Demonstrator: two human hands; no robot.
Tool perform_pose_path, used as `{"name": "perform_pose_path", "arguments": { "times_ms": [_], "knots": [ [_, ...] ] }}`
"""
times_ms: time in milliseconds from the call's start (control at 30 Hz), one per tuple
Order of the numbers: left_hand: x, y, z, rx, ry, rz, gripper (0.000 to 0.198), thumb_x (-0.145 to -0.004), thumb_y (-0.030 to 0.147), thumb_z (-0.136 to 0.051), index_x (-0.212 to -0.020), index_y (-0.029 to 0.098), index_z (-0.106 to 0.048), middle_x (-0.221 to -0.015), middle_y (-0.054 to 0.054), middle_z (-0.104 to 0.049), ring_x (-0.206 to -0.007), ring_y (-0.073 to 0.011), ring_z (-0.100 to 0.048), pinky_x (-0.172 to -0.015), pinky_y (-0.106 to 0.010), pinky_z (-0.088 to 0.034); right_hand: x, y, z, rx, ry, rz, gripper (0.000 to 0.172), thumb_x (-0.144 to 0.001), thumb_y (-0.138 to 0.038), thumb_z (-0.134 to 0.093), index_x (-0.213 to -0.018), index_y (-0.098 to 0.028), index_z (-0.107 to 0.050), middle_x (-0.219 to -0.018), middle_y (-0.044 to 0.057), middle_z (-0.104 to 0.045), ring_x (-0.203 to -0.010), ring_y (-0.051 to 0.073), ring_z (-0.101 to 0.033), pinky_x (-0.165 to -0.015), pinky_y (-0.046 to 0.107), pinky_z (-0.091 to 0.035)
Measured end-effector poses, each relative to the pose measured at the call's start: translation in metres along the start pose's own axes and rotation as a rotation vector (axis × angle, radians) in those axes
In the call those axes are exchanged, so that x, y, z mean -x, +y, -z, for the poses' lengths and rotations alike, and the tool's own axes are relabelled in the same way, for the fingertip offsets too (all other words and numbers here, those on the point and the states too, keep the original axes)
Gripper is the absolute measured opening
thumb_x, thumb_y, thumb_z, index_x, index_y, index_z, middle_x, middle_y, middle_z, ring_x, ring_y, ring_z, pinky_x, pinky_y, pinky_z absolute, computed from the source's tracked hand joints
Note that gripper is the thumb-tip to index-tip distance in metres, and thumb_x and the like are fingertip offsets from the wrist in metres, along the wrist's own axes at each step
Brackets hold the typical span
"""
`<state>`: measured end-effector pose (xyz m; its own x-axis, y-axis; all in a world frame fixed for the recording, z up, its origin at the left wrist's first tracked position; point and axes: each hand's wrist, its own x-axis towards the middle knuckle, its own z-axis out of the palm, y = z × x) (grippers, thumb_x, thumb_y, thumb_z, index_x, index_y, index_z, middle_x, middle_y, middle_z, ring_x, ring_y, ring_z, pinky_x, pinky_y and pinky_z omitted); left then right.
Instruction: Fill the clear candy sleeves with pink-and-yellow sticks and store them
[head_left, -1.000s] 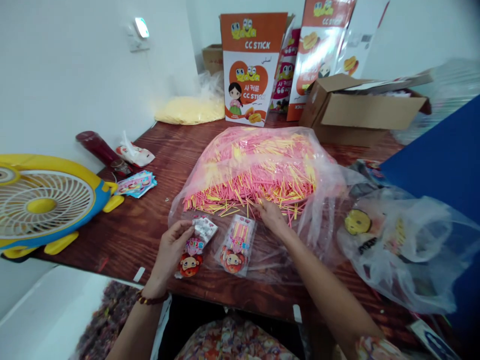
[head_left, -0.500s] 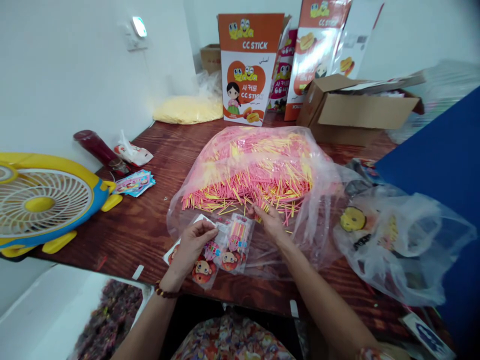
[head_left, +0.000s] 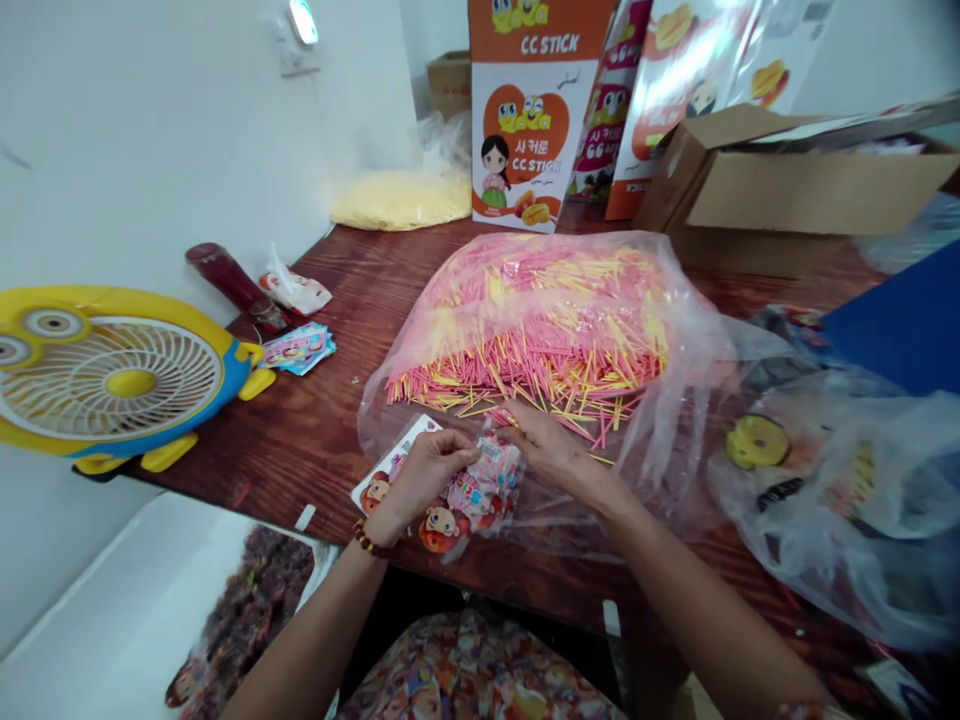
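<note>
Head view. Lower centre: left hand [head_left: 429, 470] pinched clear plastic pouch [head_left: 459, 498] with red-haired cartoon print; right hand [head_left: 551, 445], just beside, held thin pink-and-yellow sticks [head_left: 504, 417]. Centre: translucent plastic bag [head_left: 694, 420], heaped with more. Likely faults: limp film folding could snag stick ends; loosened right-hand grip could scatter sticks.

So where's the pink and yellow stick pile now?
In the head view, the pile lies in the clear bag on the table, slightly right of centre, just beyond the right hand, with the CC STICK box behind.
</note>
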<state>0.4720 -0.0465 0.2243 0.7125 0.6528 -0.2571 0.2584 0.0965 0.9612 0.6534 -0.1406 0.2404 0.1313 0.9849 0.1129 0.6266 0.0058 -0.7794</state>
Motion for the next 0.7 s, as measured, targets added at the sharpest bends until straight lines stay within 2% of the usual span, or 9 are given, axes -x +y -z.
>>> {"name": "perform_pose_path", "arguments": {
  "times_ms": [200,333,433,500,633,700],
  "knots": [
    [0.004,-0.005,0.004,0.012,-0.019,0.008,0.025,-0.072,0.038,-0.073,-0.065,0.015,-0.065,-0.059,0.003,-0.057,-0.056,-0.0095,-0.044,-0.055,-0.022,-0.033,-0.002,-0.007,-0.005,-0.012,-0.045,0.009,0.010,-0.093,-0.022,-0.043,-0.086,-0.021,-0.051,-0.082,0.001,-0.060,-0.074,0.016,-0.053,-0.068,0.026,-0.038],
    [0.005,-0.009,0.005,-0.023,-0.020,-0.018,0.026,-0.077,0.037,-0.068,-0.065,0.015,-0.063,-0.059,0.003,-0.056,-0.056,-0.0100,-0.044,-0.056,-0.023,-0.034,-0.002,-0.007,-0.011,0.026,-0.017,-0.037,0.008,-0.092,-0.021,-0.045,-0.087,-0.021,-0.051,-0.075,0.000,-0.058,-0.068,0.015,-0.051,-0.064,0.026,-0.035],
    [0.007,-0.011,0.006,-0.066,-0.014,-0.069,0.027,-0.082,0.039,-0.064,-0.067,0.016,-0.064,-0.062,0.001,-0.058,-0.059,-0.0118,-0.047,-0.059,-0.023,-0.037,-0.002,-0.004,-0.011,-0.055,-0.003,-0.065,0.007,-0.091,-0.025,-0.049,-0.088,-0.021,-0.054,-0.076,0.000,-0.060,-0.068,0.015,-0.052,-0.064,0.027,-0.037],
    [0.009,-0.012,0.006,-0.110,-0.007,-0.126,0.027,-0.085,0.040,-0.061,-0.071,0.017,-0.066,-0.066,0.000,-0.061,-0.063,-0.0132,-0.051,-0.062,-0.024,-0.039,-0.003,-0.004,-0.008,-0.224,0.071,-0.098,0.012,-0.091,-0.031,-0.051,-0.087,-0.021,-0.055,-0.076,-0.001,-0.061,-0.068,0.015,-0.054,-0.064,0.027,-0.039],
    [0.014,-0.008,0.003,-0.195,0.023,-0.242,0.028,-0.088,0.039,-0.058,-0.074,0.018,-0.069,-0.069,-0.001,-0.065,-0.066,-0.0144,-0.053,-0.065,-0.024,-0.040,-0.007,-0.017,-0.006,-0.802,0.402,-0.156,0.017,-0.090,-0.040,-0.052,-0.093,-0.024,-0.053,-0.073,-0.002,-0.061,-0.064,0.015,-0.058,-0.064,0.029,-0.046],
    [0.015,-0.003,0.000,-0.208,0.034,-0.264,0.027,-0.088,0.038,-0.059,-0.073,0.019,-0.070,-0.067,-0.001,-0.065,-0.063,-0.0145,-0.053,-0.063,-0.024,-0.039,-0.010,-0.028,-0.010,-0.989,0.527,-0.149,0.018,-0.089,-0.041,-0.053,-0.097,-0.025,-0.052,-0.075,-0.001,-0.063,-0.068,0.016,-0.061,-0.068,0.031,-0.049]
  ]
}}
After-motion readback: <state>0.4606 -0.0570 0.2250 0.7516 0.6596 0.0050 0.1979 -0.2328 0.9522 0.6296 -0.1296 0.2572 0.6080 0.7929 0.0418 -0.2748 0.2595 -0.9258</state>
